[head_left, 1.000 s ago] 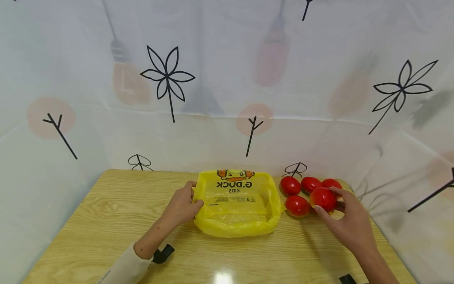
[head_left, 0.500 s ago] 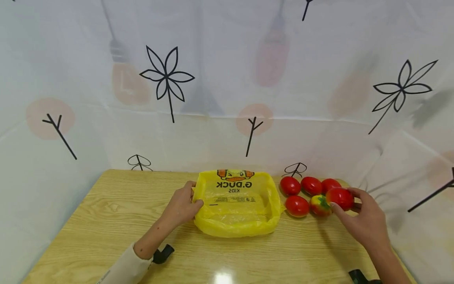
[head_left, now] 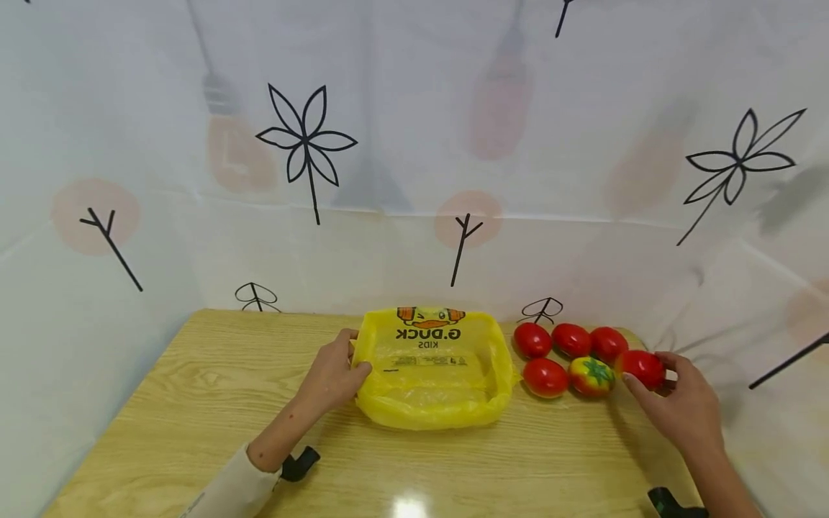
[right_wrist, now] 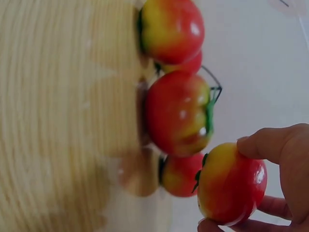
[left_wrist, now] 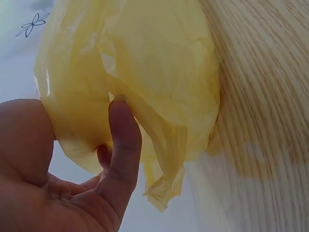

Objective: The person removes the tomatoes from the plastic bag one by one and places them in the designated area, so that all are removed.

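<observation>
A yellow plastic bag stands with its mouth spread wide at the middle of the table, a duck print on its back panel. My left hand pinches the bag's left edge between thumb and fingers; the left wrist view shows the crumpled yellow film beside the thumb. At the right, my right hand holds a red tomato by its sides, its green leafy top facing the table. Just left of that hand lies a red and yellow tomato with its green star-shaped top turned up.
More red tomatoes sit between the bag and my right hand: one in front and three behind, including the one nearest the bag. A patterned white cloth hangs behind the wooden table.
My right hand has moved right with its tomato, away from the front row. The tomato it had covered now shows fully, green top up. My left hand and the bag stay put.
</observation>
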`<state>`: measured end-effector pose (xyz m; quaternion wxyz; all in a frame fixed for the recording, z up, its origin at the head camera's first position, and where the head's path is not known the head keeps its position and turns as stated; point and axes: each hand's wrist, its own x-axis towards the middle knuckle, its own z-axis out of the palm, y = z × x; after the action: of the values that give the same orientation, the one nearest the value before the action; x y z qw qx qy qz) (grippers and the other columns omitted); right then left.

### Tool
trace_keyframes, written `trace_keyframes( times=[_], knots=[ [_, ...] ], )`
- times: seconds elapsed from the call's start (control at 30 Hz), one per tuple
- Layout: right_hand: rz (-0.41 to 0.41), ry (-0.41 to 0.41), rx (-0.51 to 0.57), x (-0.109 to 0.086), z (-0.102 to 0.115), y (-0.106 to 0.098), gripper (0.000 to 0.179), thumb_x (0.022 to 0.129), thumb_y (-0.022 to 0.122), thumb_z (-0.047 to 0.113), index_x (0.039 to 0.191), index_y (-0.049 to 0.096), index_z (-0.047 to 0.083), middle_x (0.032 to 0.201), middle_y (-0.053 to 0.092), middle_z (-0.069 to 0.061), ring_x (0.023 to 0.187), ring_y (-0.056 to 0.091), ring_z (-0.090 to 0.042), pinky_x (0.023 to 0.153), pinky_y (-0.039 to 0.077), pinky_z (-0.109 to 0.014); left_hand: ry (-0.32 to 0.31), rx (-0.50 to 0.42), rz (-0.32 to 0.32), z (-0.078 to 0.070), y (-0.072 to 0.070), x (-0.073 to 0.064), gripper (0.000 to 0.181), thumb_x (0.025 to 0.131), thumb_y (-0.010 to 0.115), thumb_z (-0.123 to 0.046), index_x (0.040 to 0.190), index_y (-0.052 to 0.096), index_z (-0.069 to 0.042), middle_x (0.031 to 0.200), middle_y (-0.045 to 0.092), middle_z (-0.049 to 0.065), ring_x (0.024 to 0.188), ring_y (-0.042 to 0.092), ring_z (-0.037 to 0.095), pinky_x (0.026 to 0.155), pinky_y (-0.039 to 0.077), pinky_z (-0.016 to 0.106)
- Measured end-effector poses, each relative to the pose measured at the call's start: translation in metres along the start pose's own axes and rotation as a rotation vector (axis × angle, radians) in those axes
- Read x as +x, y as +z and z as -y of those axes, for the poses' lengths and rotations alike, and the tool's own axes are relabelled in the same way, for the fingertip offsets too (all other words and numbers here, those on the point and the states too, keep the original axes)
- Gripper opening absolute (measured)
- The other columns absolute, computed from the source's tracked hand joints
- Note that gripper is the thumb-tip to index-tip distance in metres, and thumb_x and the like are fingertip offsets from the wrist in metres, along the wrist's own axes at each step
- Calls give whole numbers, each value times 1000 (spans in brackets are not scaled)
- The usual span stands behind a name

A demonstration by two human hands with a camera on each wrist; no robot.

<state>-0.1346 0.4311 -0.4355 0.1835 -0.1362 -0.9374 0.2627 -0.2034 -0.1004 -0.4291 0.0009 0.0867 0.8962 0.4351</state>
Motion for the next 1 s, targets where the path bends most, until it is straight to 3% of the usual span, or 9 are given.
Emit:
trace_keyframes(
  times=[0.13, 0.3, 0.67, 1.0],
  knots=[
    [34, 23, -43, 6, -11, 6, 81, 97, 75, 42, 146, 43, -13, 137, 50, -40, 106, 58, -50, 72, 51, -34, 9, 21, -19, 4, -1, -1, 58, 96, 62, -9, 151, 47, 2, 103, 64, 12, 59, 53, 17, 55, 50, 30],
    [86, 43, -49, 9, -21, 9, 83, 98, 72, 41, 147, 38, -16, 138, 46, -43, 114, 51, -54, 88, 51, -62, 24, 9, -34, 6, 0, -1, 56, 99, 59, -7, 152, 46, 2, 118, 65, 18, 62, 51, 18, 58, 51, 31],
    [157, 50, -87, 7, -35, 9, 82, 98, 73, 37, 145, 36, -18, 137, 44, -45, 113, 49, -56, 90, 51, -68, 48, -30, -32, 5, 7, 2, 54, 99, 59, -7, 151, 47, 3, 104, 67, 12, 56, 52, 17, 51, 48, 31],
    [141, -6, -83, 8, -34, 10, 79, 95, 77, 34, 142, 40, -18, 133, 47, -44, 109, 52, -55, 85, 52, -65, 53, -25, -47, 4, 5, 3, 51, 102, 63, -13, 149, 50, 2, 101, 64, 10, 64, 58, 16, 54, 51, 31]
  ],
)
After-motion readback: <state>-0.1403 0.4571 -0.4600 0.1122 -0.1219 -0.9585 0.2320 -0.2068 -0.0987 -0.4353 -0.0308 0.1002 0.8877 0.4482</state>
